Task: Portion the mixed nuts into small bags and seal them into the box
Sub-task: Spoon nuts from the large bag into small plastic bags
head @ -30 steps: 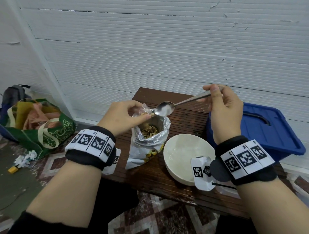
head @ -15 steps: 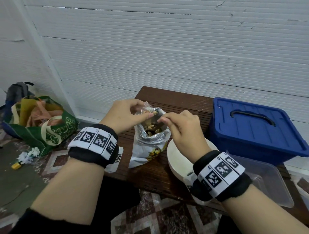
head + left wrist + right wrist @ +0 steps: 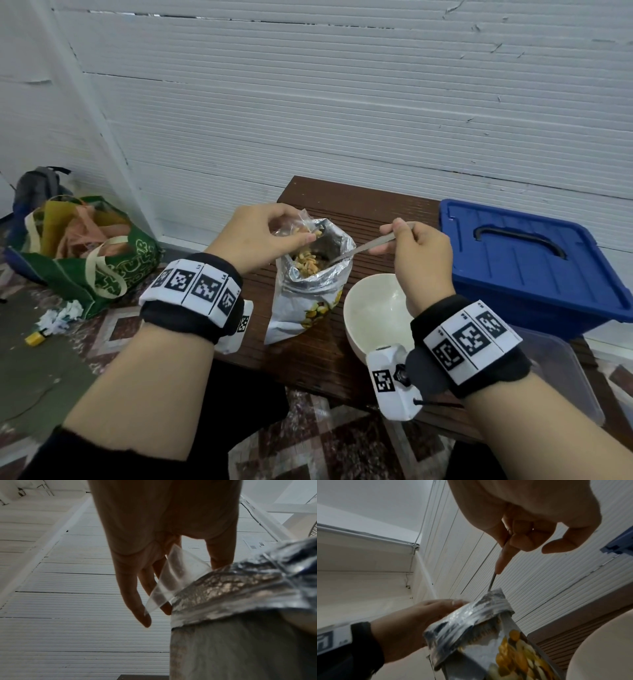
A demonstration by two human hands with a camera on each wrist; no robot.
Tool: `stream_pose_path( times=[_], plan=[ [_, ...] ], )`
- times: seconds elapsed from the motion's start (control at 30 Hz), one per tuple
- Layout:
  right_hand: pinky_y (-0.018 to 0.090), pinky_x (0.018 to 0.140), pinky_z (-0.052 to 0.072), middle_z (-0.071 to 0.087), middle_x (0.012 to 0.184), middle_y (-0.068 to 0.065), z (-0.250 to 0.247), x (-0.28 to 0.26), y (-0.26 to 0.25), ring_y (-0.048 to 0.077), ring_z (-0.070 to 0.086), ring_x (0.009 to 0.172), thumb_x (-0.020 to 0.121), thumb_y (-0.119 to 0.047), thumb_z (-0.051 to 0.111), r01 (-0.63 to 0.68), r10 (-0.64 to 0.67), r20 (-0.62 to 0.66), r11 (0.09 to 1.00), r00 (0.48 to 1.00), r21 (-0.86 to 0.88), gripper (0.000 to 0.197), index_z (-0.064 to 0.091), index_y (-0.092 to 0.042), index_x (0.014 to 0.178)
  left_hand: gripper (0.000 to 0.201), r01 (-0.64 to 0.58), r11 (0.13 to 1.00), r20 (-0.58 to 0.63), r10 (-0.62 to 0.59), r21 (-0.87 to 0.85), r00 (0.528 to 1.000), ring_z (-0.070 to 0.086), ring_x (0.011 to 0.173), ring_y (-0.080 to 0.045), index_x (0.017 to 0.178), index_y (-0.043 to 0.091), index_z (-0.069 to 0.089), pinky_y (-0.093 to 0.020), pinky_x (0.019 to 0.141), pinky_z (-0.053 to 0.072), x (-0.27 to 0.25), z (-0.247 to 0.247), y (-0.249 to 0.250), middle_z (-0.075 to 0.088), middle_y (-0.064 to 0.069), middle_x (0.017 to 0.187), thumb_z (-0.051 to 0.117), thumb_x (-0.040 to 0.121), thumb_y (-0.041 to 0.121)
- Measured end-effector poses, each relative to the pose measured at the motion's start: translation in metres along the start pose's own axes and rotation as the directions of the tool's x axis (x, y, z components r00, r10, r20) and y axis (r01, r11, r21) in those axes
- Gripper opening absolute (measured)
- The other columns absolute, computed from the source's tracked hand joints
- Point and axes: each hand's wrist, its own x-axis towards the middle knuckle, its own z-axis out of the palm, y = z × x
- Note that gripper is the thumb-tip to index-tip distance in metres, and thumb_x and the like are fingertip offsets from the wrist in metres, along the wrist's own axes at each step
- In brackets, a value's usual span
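The left hand (image 3: 255, 236) is pinching a small clear bag (image 3: 297, 226) against the rim of the foil nut pouch (image 3: 310, 274), which is standing open near the middle of the wooden bench (image 3: 308, 353). The right hand (image 3: 419, 255) is gripping a metal spoon (image 3: 363, 247) by its handle, its bowl sunk among the mixed nuts (image 3: 306, 262) inside the pouch. A white bowl (image 3: 373, 311) is sitting just right of the pouch. The blue lidded box (image 3: 527, 263) is resting at the bench's right end.
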Motion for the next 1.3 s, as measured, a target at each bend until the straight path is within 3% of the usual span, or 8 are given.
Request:
stream_pose_path(
  times=[0.27,0.43,0.63,0.73,0.9,1.0,1.13,1.3],
  plan=[
    [0.000,0.051,0.035,0.066,0.060,-0.004,-0.016,0.014,-0.010,-0.014,0.050,0.054,0.101,-0.023,0.041,-0.020,0.015,-0.127,0.999,0.992,-0.041,0.033,0.069,-0.013,0.088,0.034,0.034,0.999,0.003,-0.034,-0.033,0.999,0.057,0.096,0.000,0.100,0.031,0.068,-0.011,0.072,0.039,0.000,-0.004,-0.002,0.066,0.014,0.103,0.073,0.074,0.053],
    [0.019,0.068,0.045,0.064,0.056,-0.007,-0.026,0.022,-0.016,-0.002,0.053,0.062,0.101,-0.023,0.041,0.007,-0.015,-0.191,0.999,0.982,-0.040,0.033,0.070,-0.011,0.090,0.029,0.027,1.000,0.028,-0.027,0.002,0.999,0.053,0.090,0.005,0.098,0.034,0.066,-0.007,0.069,0.034,-0.001,-0.007,0.000,0.061,0.020,0.095,0.074,0.074,0.048],
    [0.013,0.062,0.045,0.063,0.048,-0.009,-0.028,0.026,-0.019,-0.003,0.052,0.057,0.100,-0.024,0.042,0.016,-0.021,-0.194,1.000,0.981,-0.027,0.031,0.069,-0.014,0.089,0.033,-0.005,1.000,0.100,0.001,0.031,0.995,0.053,0.095,0.007,0.100,0.036,0.065,-0.003,0.070,0.032,-0.004,-0.007,0.006,0.062,0.020,0.102,0.078,0.071,0.045],
    [0.031,0.078,0.053,0.065,0.050,-0.010,-0.022,0.026,-0.022,0.008,0.060,0.072,0.100,-0.026,0.042,0.027,-0.034,-0.144,0.998,0.989,-0.052,0.032,0.069,-0.017,0.086,0.035,-0.026,0.997,0.098,0.019,0.071,0.995,0.053,0.094,0.005,0.102,0.034,0.067,-0.002,0.070,0.031,-0.004,-0.005,0.011,0.063,0.020,0.101,0.079,0.071,0.045],
    [0.020,0.065,0.050,0.066,0.056,-0.005,-0.015,0.026,-0.030,0.014,0.058,0.070,0.101,-0.025,0.042,0.067,-0.071,-0.081,0.996,0.994,-0.051,0.032,0.069,-0.015,0.087,0.035,-0.038,0.987,0.106,0.021,0.155,0.994,0.051,0.108,-0.005,0.083,0.057,0.056,-0.045,0.104,0.035,-0.004,-0.002,0.015,0.055,0.033,0.092,0.067,0.056,0.075],
    [0.003,0.050,0.038,0.066,0.057,-0.005,-0.013,0.026,-0.030,0.011,0.055,0.071,0.101,-0.024,0.042,0.083,-0.085,-0.050,0.996,0.995,-0.039,0.032,0.070,-0.012,0.090,0.032,-0.066,0.987,0.099,0.052,0.145,0.994,0.050,0.107,-0.002,0.081,0.061,0.052,-0.050,0.103,0.035,-0.004,0.001,0.017,0.055,0.033,0.093,0.061,0.054,0.076],
    [0.003,0.063,0.039,0.068,0.059,-0.005,-0.009,0.024,-0.033,-0.003,0.057,0.065,0.101,-0.026,0.042,0.127,-0.128,-0.010,0.991,0.992,-0.037,0.032,0.069,-0.015,0.089,0.029,-0.082,0.993,0.055,0.078,0.086,0.995,0.053,0.103,0.001,0.082,0.061,0.055,-0.047,0.103,0.037,-0.003,0.005,0.021,0.058,0.033,0.091,0.066,0.057,0.072],
    [0.020,0.073,0.043,0.071,0.072,-0.001,-0.003,0.018,-0.038,0.006,0.067,0.071,0.100,-0.025,0.047,0.259,-0.269,0.094,0.960,0.959,0.104,0.023,0.067,-0.021,0.087,0.032,-0.085,0.995,-0.010,0.085,-0.047,0.996,0.058,0.089,0.009,0.099,0.029,0.070,-0.017,0.083,0.050,0.000,0.013,0.020,0.065,0.025,0.092,0.080,0.071,0.042]
  ],
)
